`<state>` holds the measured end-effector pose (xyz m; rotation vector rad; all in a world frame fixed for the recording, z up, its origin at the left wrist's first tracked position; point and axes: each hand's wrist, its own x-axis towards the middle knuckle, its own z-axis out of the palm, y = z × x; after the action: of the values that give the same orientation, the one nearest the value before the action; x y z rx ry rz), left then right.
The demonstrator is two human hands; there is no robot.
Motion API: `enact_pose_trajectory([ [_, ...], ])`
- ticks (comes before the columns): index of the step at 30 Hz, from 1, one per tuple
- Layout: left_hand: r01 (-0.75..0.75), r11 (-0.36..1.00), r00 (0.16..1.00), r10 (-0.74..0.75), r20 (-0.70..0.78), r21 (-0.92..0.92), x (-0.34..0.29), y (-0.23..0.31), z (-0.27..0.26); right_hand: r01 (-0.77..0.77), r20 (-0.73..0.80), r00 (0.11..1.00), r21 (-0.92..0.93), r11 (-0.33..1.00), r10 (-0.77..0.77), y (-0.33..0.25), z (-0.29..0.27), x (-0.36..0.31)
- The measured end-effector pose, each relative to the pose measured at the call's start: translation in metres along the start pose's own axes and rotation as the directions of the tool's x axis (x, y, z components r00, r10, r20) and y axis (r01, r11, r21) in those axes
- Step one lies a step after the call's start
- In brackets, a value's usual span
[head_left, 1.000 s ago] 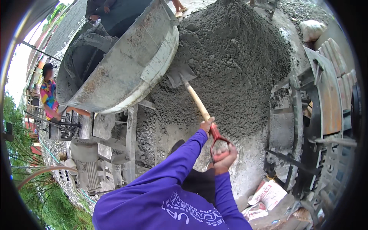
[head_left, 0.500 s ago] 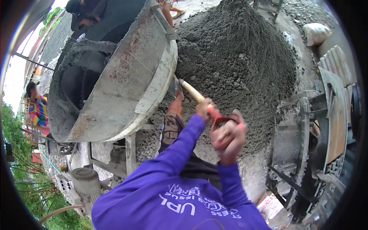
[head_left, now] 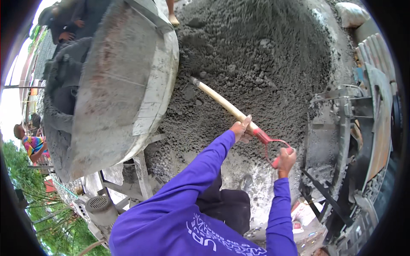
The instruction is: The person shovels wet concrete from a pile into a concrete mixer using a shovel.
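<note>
A shovel (head_left: 222, 101) with a pale wooden shaft and a red D-shaped handle slants across the middle, its lower end pointing to the far left. My left hand (head_left: 241, 129) is wrapped round the shaft, just short of the red socket. At the other end my right hand (head_left: 286, 158) grips the crossbar of the red handle. The shaft's dark lower end meets a large heap of wet grey concrete mix (head_left: 256, 55); the blade cannot be made out there. Left of the shaft stands a mixer drum (head_left: 124, 85), caked with grey mix and tilted.
A motor (head_left: 101, 208) sits below the drum beside its metal frame (head_left: 142, 175). Metal framework (head_left: 337, 128) and a leaning board (head_left: 378, 128) stand on the right. A white sack (head_left: 352, 15) lies at the far right. Other people are behind the drum and at the far left.
The shovel's handle end has moved right and nearer, and both hands with it. My arms are further apart. The view has shifted, with the drum now further left.
</note>
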<state>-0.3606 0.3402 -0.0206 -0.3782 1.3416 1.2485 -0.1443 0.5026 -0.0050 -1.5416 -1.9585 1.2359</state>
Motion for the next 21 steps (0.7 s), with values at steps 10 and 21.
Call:
enact_pose_trajectory([
  [10, -0.403, 0.737, 0.885, 0.164, -0.435, -0.542, 0.174, 0.072, -0.248, -0.366, -0.065, 0.930, -0.072, 0.928, 0.362, 0.037, 0.033, -0.047],
  [21, -0.213, 0.828, 0.951, 0.054, -0.305, -0.519, 0.106, -0.016, -0.225, -0.618, -0.259, 0.713, 0.207, 0.758, 0.652, -0.006, -0.036, -0.271],
])
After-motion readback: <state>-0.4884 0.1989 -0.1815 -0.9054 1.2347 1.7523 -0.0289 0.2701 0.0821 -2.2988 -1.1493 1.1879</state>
